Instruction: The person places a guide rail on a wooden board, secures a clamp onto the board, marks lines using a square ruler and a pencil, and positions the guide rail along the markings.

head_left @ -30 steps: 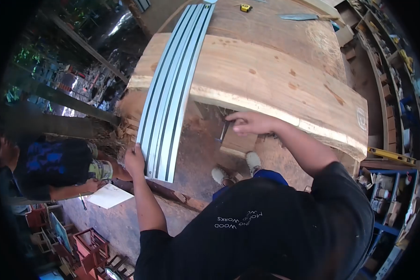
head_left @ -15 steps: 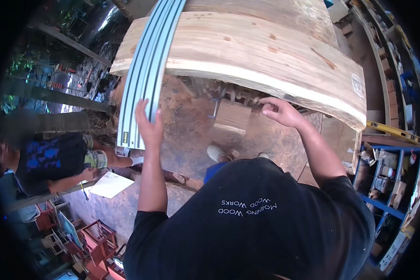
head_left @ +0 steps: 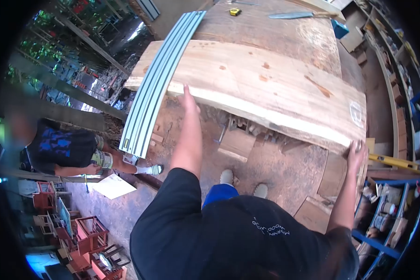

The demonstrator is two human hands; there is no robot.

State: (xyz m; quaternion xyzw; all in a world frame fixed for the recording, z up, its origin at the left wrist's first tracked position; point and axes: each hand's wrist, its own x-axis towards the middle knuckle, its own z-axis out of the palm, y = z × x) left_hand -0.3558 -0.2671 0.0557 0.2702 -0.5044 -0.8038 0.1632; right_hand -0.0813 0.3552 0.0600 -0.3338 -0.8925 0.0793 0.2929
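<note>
A thick, pale wooden slab (head_left: 284,77) with a natural front edge lies across in front of me. Across its left end rests a long ribbed metal guide rail (head_left: 161,79), its near end overhanging the slab's front edge. My left hand (head_left: 189,101) is at that front edge, just right of the rail, with fingers stretched out; whether it touches the wood is hard to tell. At the slab's near right corner, my right hand (head_left: 357,153) has its fingers curled over the edge.
Beyond the slab lie a yellow tape measure (head_left: 235,11) and a handsaw-like blade (head_left: 291,15). A yellow level (head_left: 394,162) and a blue shelf unit (head_left: 378,244) are at right. Another person (head_left: 65,147) stands left, near a white board (head_left: 114,186). Wood offcuts (head_left: 237,143) lie below the slab.
My left hand has left the rail and moved right to the slab's front edge. My right hand has gone outward to the slab's right corner. The view has shifted too.
</note>
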